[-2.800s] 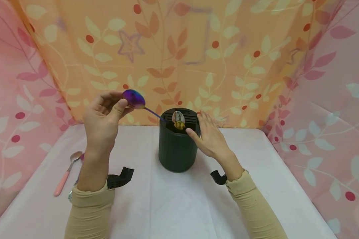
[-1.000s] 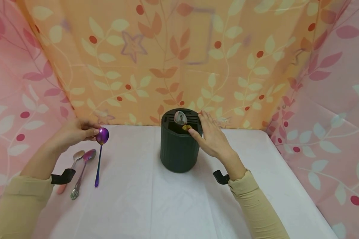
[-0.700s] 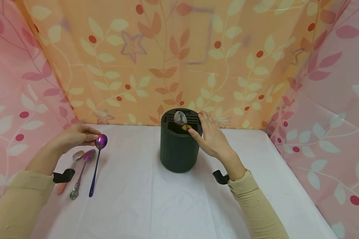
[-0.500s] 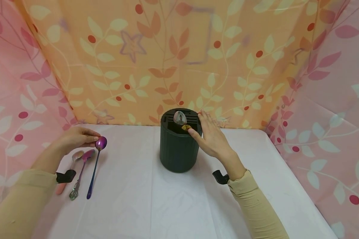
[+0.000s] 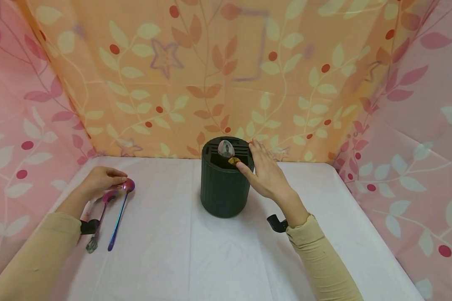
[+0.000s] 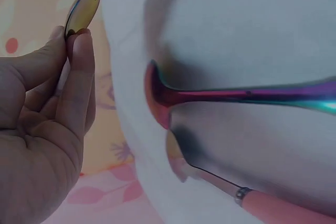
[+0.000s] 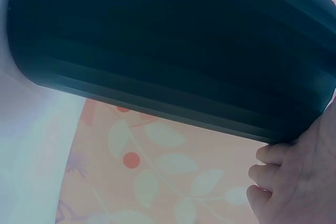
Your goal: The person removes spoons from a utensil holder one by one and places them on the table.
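Note:
At the left of the table, my left hand (image 5: 104, 179) pinches the bowl of an iridescent purple-blue spoon (image 5: 118, 219) between thumb and fingers. Its handle points down toward the near side of the table. Beside it lies a second purple spoon (image 6: 210, 96) with an ornate end, and a pink-handled spoon (image 6: 278, 207) lies partly under my left wrist in the head view. My right hand (image 5: 266, 175) rests with fairly straight fingers against the right side of a dark green ribbed utensil holder (image 5: 224, 192), thumb at its top rim.
Two spoon bowls stick up from the holder: a silvery one (image 5: 226, 148) and a smaller golden one (image 5: 234, 161) by my right thumb. A white cloth (image 5: 211, 259) covers the table. Patterned fabric (image 5: 196, 62) closes off the back and both sides.
The left hand has carried the blue-purple spoon from beside the holder to the left of the table, then lowered it next to the other spoons. The right hand has stayed at the holder.

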Demonstrator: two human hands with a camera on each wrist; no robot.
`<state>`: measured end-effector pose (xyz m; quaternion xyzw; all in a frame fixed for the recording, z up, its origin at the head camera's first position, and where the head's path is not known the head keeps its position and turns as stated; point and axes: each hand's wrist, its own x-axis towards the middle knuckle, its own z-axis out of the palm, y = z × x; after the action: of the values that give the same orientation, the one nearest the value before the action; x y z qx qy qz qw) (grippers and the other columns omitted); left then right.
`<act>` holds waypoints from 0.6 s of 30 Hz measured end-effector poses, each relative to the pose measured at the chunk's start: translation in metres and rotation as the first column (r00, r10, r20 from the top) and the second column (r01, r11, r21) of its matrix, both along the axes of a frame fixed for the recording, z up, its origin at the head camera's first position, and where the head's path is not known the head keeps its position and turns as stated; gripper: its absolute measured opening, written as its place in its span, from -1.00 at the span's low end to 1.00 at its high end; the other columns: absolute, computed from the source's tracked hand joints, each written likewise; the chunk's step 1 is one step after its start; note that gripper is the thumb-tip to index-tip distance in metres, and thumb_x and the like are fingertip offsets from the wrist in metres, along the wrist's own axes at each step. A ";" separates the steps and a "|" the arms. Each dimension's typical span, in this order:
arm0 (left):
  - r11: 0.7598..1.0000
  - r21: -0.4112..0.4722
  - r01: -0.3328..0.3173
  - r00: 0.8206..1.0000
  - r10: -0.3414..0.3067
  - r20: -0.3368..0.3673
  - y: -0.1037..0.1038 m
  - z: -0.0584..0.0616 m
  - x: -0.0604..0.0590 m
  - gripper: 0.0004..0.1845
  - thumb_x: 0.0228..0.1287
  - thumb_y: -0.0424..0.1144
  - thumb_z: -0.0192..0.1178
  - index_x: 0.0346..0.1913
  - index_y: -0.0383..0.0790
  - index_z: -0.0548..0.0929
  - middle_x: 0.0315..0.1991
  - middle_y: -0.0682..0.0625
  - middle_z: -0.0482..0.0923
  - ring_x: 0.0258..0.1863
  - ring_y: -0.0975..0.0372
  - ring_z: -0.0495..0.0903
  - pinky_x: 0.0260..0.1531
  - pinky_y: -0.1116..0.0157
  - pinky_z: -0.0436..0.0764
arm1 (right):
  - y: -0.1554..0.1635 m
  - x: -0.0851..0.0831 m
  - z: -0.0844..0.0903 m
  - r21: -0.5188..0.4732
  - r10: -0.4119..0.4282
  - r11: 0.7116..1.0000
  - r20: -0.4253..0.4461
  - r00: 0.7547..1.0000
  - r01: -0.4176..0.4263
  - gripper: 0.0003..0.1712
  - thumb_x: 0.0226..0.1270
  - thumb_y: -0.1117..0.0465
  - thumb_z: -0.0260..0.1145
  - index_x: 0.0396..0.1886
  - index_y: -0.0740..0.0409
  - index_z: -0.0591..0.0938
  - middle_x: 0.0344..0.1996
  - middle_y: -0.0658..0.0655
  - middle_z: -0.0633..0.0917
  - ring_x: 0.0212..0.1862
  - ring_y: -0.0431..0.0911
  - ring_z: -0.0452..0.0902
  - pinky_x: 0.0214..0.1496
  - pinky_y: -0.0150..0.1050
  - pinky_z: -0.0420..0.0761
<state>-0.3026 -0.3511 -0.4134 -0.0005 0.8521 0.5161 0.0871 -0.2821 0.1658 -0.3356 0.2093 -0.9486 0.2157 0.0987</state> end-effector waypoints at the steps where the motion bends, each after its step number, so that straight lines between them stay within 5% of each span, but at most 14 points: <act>1: 1.000 -0.029 -0.003 1.000 0.002 -0.017 -0.001 -0.003 0.000 -0.58 0.52 -0.42 0.20 0.20 -0.79 0.48 -0.23 -0.11 0.76 -0.36 0.33 0.71 -0.24 0.34 0.77 | 0.000 0.000 0.000 0.001 -0.001 1.000 0.001 1.000 0.001 0.14 0.50 -0.56 -0.23 0.70 0.18 -0.02 0.70 0.12 -0.10 0.70 -0.02 -0.33 0.67 0.17 -0.09; 10: 0.946 -0.323 -0.030 0.991 -0.015 -0.135 -0.005 -0.020 -0.001 -0.67 0.48 -0.26 0.30 0.04 -0.54 0.71 -0.16 -0.30 0.75 -0.38 0.18 0.69 -0.38 0.41 0.66 | -0.001 0.000 0.000 0.011 -0.003 1.000 0.003 1.000 0.003 0.14 0.51 -0.56 -0.23 0.70 0.20 -0.01 0.70 0.10 -0.11 0.70 -0.03 -0.34 0.67 0.17 -0.10; 18: 0.915 -0.402 -0.006 0.983 -0.068 -0.170 -0.001 -0.022 -0.001 -0.75 0.41 -0.31 0.34 -0.07 -0.52 0.75 -0.30 -0.20 0.78 -0.45 0.19 0.73 -0.36 0.34 0.67 | -0.001 -0.001 -0.001 0.012 -0.004 1.000 -0.011 1.000 0.004 0.15 0.50 -0.57 -0.24 0.70 0.21 0.01 0.70 0.12 -0.09 0.70 -0.01 -0.32 0.65 0.21 -0.06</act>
<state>-0.3033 -0.3518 -0.4353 0.0416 0.9440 0.3270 0.0159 -0.2827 0.1652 -0.3366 0.2091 -0.9497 0.2088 0.1033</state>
